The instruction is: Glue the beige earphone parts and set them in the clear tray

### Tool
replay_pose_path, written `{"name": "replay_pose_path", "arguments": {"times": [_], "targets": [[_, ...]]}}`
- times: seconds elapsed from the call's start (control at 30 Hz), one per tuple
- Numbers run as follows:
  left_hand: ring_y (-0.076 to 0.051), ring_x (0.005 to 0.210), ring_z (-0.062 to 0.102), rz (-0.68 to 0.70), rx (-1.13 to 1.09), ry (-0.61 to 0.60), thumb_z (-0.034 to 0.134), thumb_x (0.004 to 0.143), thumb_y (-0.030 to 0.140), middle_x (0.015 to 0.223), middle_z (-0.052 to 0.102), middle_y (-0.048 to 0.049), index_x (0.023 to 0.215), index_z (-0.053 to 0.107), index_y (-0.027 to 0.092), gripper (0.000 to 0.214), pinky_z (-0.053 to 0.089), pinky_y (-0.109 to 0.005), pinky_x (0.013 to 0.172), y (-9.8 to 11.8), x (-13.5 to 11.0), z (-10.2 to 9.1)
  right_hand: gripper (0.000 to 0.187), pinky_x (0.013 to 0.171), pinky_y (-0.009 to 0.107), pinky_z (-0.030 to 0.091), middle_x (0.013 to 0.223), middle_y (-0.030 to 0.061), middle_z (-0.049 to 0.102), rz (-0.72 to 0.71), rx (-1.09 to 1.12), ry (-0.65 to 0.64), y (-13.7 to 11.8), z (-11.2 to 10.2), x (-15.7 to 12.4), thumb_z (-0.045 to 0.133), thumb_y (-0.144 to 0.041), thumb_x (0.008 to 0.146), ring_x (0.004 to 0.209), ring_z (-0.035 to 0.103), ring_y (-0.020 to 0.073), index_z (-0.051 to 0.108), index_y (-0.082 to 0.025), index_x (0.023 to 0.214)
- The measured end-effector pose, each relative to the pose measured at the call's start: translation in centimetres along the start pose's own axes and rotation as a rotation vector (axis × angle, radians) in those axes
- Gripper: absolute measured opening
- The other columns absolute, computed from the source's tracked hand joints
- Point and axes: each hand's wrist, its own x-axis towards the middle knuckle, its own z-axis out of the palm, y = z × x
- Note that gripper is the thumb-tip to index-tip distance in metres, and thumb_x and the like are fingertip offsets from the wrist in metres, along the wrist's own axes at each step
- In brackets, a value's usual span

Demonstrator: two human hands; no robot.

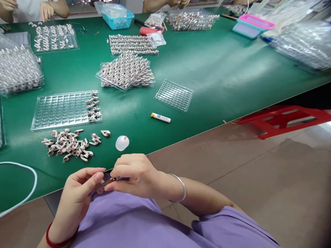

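1. Lower center of the frame: a person's left hand [80, 191] is pinched shut on a small pale part [102, 181], mostly covered by thumb and forefinger.
2. Beside it, the right hand [137, 175] has its grip clamped on a slim metal tool [111, 180]; whether its tip touches the part cannot be told.
3. Both hands work at the near edge of the green worktop [207, 75], over a purple garment [124, 220].
4. Left of center, hooked pieces lie in a loose pile [68, 144]; above it in the frame, a clear tray [59, 111] holds more along its right end.
5. The part looks light, stiff and perhaps brittle, best pinched by its thickest portion; the tool appears rigid and slick, surest held along its flat sides.
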Motion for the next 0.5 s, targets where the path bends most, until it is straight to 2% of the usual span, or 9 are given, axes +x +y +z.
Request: {"name": "replay_pose_path", "arguments": {"times": [0.17, 0.37, 0.5], "targets": [[-0.010, 0.051, 0.061, 0.018, -0.012, -0.008, 0.090, 0.053, 0.027, 0.056, 0.069, -0.0021, 0.073, 0.077, 0.017, 0.026, 0.050, -0.017, 0.051, 0.02, -0.15, 0.04, 0.039, 0.053, 0.022, 0.036, 0.057, -0.0019, 0.060, -0.010, 0.013, 0.005, 0.08, 0.04, -0.03, 0.060, -0.045, 0.091, 0.055, 0.052, 0.0085, 0.057, -0.018, 0.062], [-0.010, 0.052, 0.060, 0.072, -0.014, -0.013, 0.090, 0.054, 0.028, 0.058, 0.070, -0.0021, 0.073, 0.076, 0.017, 0.026, 0.050, -0.018, 0.053, -0.33, 0.10, -0.50, 0.038, 0.053, 0.020, 0.038, 0.060, -0.0020, 0.060, 0.040, 0.048, 0.102, -0.02, 0.13, -0.27, 0.059, -0.051, 0.090, 0.054, 0.050, 0.0082, 0.059, -0.017, 0.073], [-0.011, 0.053, 0.061, 0.086, -0.009, 0.000, 0.091, 0.054, 0.029, 0.059, 0.070, -0.0028, 0.070, 0.075, 0.017, 0.026, 0.051, -0.019, 0.056, -0.46, 0.37, -0.75, 0.038, 0.052, 0.019, 0.038, 0.059, -0.0031, 0.058, 0.092, 0.074, 0.163, -0.17, 0.28, -0.41, 0.061, -0.052, 0.088, 0.053, 0.049, 0.0075, 0.058, -0.017, 0.073]]}}
